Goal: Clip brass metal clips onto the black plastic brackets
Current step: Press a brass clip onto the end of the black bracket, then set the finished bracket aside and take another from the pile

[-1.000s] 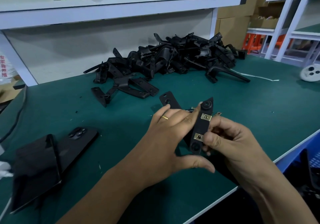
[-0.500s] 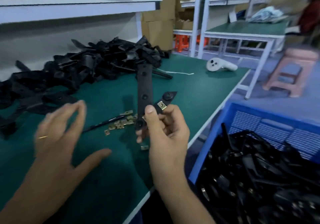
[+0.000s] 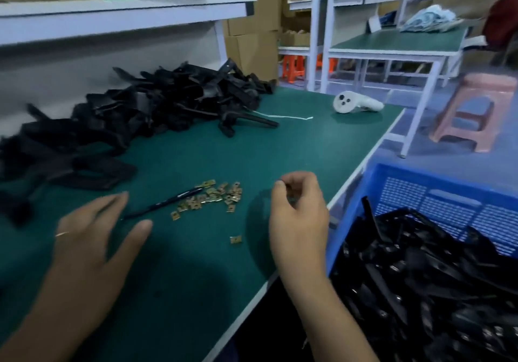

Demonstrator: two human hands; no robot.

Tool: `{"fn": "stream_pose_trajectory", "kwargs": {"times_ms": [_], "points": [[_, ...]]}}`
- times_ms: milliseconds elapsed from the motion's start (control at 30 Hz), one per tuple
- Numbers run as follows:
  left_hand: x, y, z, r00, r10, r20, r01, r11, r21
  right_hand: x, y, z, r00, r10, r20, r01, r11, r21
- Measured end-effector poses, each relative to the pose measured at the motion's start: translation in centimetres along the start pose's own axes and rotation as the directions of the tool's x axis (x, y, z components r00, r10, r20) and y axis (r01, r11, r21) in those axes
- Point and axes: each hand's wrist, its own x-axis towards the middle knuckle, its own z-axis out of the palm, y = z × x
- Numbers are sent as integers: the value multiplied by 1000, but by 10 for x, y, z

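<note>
- Gone from the right hand (image 3: 298, 216) is the black bracket it held up half a second ago; its fingers now curl loosely over the green table (image 3: 182, 277) and grip nothing I can make out.
- Right of that hand, just off the table edge, a blue crate (image 3: 437, 193) holds a heap of black brackets (image 3: 420, 291).
- Beyond the left hand, a larger pile of black plastic brackets (image 3: 134, 120) lies along the back of the table.
- Left hand (image 3: 89, 238) hovers with fingers spread and relaxed, a ring on one finger.
- Between the hands and slightly ahead, brass clips (image 3: 215, 196) lie scattered beside a black pen (image 3: 165, 203).
- One stray clip (image 3: 235, 239) lies nearer, just left of the right hand.
</note>
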Motion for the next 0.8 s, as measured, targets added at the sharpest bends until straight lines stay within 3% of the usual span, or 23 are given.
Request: {"fn": "stream_pose_trajectory", "kwargs": {"times_ms": [67,133,233,333,400,533,567,633,700,800], "points": [[-6,-5,-10,995,-97,-22,97,995,8,-3,1,3,983,-83,166,123,961,-246],[-9,-1,-16,987,-155,-38,156,987,24,-3,-4,3,936,-128,328,251,897,-363],[-6,-10,-12,968,-247,-42,249,967,56,5,-13,-5,770,-106,629,367,881,-300],[1,-21,-10,966,-252,-55,257,958,123,7,-18,-12,619,-70,782,361,910,-205],[11,-26,-6,973,-225,-46,229,961,155,7,-17,-13,590,-93,802,385,906,-178],[38,-34,-4,951,-300,73,274,930,247,7,-11,-10,599,-142,788,401,905,-142],[41,-34,-4,947,-317,47,288,907,308,8,-8,-10,599,-148,787,406,903,-139],[45,-33,-7,946,-291,-143,325,839,436,10,-4,-11,588,-149,795,414,900,-138],[46,-36,-10,904,-298,-306,414,786,458,10,-1,-11,580,-165,797,426,896,-124],[46,-48,-17,783,-570,-249,622,705,343,10,2,-8,583,-193,789,440,892,-107]]}}
